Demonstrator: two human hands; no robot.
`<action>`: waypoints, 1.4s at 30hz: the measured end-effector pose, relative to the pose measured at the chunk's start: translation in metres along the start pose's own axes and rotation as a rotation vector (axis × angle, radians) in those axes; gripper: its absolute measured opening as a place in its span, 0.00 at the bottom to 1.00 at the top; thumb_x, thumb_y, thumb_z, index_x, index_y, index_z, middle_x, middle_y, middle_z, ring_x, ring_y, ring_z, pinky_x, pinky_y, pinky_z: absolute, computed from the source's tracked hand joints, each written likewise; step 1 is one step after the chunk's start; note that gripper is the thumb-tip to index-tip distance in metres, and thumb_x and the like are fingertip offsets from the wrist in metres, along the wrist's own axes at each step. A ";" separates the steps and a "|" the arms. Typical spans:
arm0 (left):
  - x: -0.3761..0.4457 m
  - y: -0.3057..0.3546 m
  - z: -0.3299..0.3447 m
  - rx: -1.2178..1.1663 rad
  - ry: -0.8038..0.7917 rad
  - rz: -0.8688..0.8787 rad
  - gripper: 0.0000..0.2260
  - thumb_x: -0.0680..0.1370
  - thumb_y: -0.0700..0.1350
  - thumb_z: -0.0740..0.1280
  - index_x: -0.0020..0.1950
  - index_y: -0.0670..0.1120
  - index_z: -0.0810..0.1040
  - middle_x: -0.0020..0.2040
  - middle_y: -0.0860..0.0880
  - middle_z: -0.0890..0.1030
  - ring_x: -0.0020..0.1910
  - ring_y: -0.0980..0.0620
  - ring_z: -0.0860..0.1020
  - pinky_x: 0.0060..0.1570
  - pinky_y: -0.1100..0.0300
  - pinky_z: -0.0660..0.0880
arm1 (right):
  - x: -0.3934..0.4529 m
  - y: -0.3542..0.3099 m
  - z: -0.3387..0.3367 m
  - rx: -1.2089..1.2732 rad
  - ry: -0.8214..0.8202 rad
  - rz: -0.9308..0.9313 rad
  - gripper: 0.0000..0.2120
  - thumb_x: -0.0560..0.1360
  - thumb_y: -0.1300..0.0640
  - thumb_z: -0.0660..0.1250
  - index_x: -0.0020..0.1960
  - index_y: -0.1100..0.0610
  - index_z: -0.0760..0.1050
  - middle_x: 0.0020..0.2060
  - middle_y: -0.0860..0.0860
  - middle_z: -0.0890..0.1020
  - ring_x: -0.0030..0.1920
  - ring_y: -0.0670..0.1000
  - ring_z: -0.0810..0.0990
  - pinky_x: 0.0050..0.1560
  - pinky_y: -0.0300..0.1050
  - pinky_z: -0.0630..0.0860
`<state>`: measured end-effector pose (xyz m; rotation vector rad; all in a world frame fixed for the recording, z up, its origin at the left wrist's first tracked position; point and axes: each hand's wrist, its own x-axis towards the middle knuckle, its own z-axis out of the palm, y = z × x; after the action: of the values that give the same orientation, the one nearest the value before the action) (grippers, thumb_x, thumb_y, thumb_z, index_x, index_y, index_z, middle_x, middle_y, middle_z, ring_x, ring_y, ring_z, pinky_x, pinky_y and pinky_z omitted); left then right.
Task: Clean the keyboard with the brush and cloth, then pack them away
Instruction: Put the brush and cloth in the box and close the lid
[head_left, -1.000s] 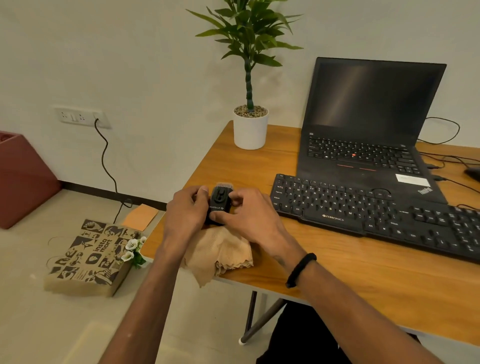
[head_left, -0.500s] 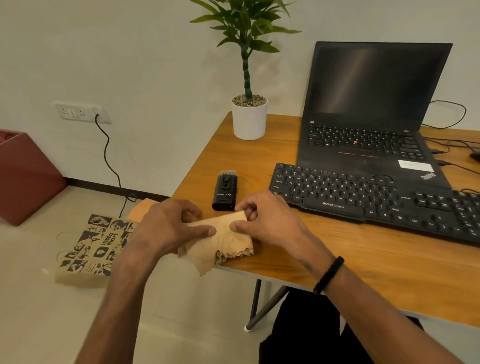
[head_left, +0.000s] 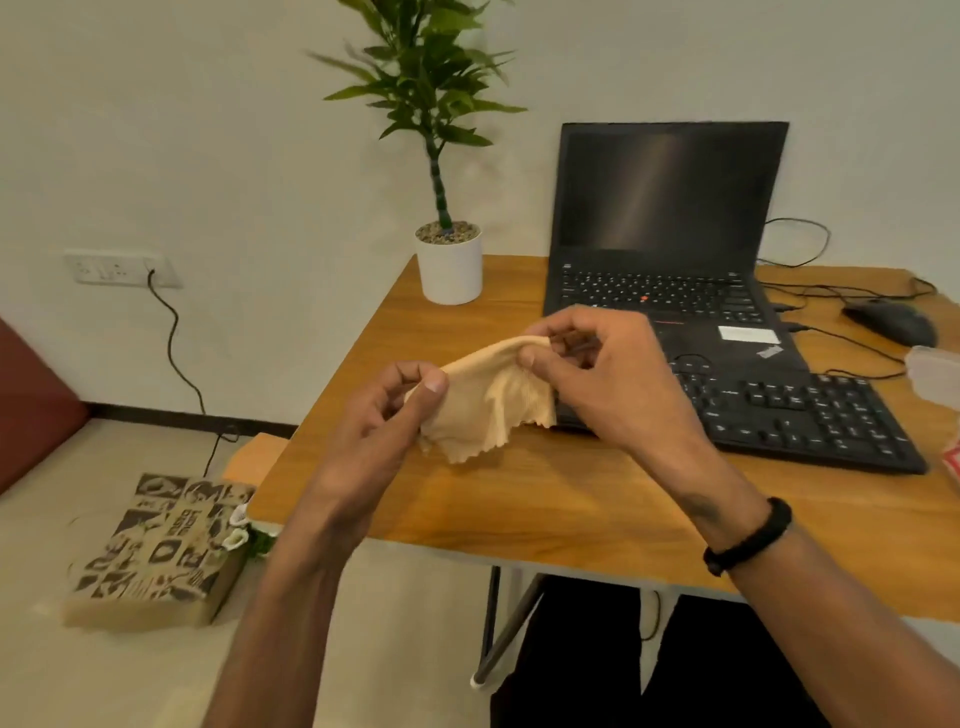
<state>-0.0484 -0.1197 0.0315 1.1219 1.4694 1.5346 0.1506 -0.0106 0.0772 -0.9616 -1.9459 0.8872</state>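
above desk (head_left: 571, 499): both hands pinch cloth (head_left: 493, 400), hiding keyboard (head_left: 810, 421) left end.

Open black laptop (head_left: 670, 249) at the back of the wooden table (head_left: 571, 499), dark screen. Potted plant (head_left: 450, 260) left of it. Black mouse (head_left: 891, 322) far right, wired. On the floor, printed paper bag (head_left: 156, 551); wall socket (head_left: 122, 268) with cable (head_left: 179, 358). Pale blurred object (head_left: 935, 374) at right edge, possibly plastic.

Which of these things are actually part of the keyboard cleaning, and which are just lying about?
In use: beige cleaning cloth, pinched by left hand and right hand; black external keyboard.

Lying about: black laptop, potted green plant, black mouse, patterned paper bag.
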 end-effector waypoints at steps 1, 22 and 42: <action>0.003 0.001 0.014 -0.067 0.000 0.006 0.11 0.82 0.56 0.69 0.55 0.50 0.82 0.53 0.49 0.82 0.51 0.49 0.78 0.49 0.53 0.75 | -0.002 -0.002 -0.012 0.021 0.031 0.016 0.09 0.74 0.52 0.78 0.54 0.47 0.84 0.43 0.45 0.85 0.45 0.43 0.83 0.44 0.40 0.82; 0.014 -0.003 0.152 -0.460 -0.198 -0.457 0.28 0.69 0.43 0.80 0.68 0.44 0.78 0.56 0.39 0.87 0.52 0.39 0.85 0.48 0.45 0.83 | -0.039 0.063 -0.102 0.514 0.226 0.479 0.22 0.66 0.71 0.80 0.57 0.55 0.84 0.53 0.63 0.85 0.53 0.61 0.87 0.52 0.57 0.85; 0.025 0.002 0.184 -0.077 -0.343 -0.294 0.15 0.78 0.47 0.75 0.63 0.45 0.82 0.51 0.45 0.89 0.48 0.47 0.88 0.40 0.60 0.82 | -0.071 0.095 -0.152 0.550 0.031 0.586 0.22 0.66 0.60 0.77 0.59 0.62 0.81 0.51 0.60 0.87 0.51 0.59 0.88 0.49 0.51 0.86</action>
<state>0.1140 -0.0295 0.0303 1.0128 1.2648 1.1233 0.3395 0.0110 0.0445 -1.1991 -1.2749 1.6172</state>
